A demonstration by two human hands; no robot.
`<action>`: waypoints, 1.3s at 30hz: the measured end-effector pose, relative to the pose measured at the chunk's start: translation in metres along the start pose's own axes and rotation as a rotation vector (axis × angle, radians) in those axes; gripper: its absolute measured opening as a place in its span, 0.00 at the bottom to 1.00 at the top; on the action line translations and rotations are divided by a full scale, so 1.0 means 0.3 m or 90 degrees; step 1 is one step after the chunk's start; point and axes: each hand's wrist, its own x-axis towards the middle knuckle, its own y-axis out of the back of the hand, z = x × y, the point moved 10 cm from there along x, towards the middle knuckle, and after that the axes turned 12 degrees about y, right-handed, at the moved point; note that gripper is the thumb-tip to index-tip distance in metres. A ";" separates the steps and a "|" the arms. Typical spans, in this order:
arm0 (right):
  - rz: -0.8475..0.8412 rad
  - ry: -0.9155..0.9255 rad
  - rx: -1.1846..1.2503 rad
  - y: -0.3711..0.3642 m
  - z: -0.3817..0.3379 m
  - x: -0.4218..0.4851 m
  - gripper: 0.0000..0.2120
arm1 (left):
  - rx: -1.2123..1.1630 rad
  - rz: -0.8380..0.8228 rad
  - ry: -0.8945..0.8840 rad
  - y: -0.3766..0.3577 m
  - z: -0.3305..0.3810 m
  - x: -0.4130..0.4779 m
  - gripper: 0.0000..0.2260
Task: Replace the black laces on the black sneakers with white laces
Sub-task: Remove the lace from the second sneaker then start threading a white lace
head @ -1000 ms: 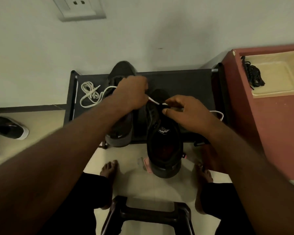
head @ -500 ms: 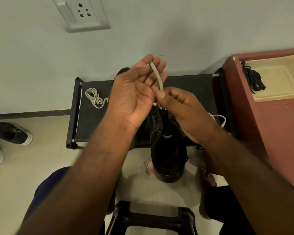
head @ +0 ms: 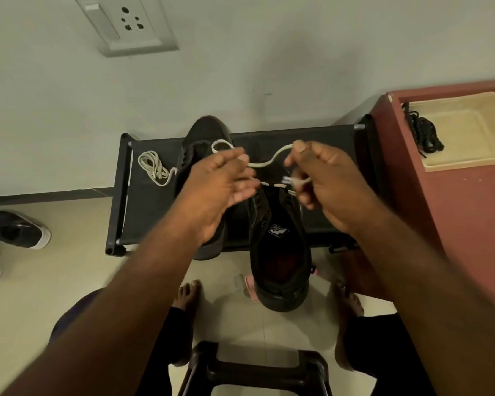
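Two black sneakers sit on a low black rack [head: 320,138]. The right sneaker [head: 280,252] points away from me with its heel over the rack's front edge. The left sneaker [head: 200,138] lies behind my left hand. A white lace [head: 265,164] spans between my hands above the right sneaker. My left hand [head: 220,187] pinches one part of it at thumb and fingertips. My right hand [head: 323,181] pinches the other part, with the lace's plastic tip poking from its fingers. A second white lace [head: 153,167] lies bundled on the rack's left side.
Black laces [head: 422,132] lie in a cream tray [head: 469,161] on a red cabinet [head: 469,224] at the right. Another black-and-white shoe [head: 17,230] lies on the floor at the left. My bare feet and a dark stool [head: 255,370] are below.
Both hands have dropped from in front of the wall to just above the sneaker and moved apart, so the white lace now spans between them.
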 end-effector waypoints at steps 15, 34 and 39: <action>0.078 -0.063 0.200 0.021 0.067 0.008 0.12 | 0.692 0.123 -0.138 -0.102 -0.268 -0.047 0.33; -0.018 0.017 -0.249 -0.104 0.096 0.021 0.05 | 0.759 0.090 -0.216 -0.127 -0.249 -0.077 0.33; 0.013 0.034 -0.334 -0.106 0.094 0.036 0.06 | 0.807 0.092 -0.219 -0.127 -0.279 -0.083 0.39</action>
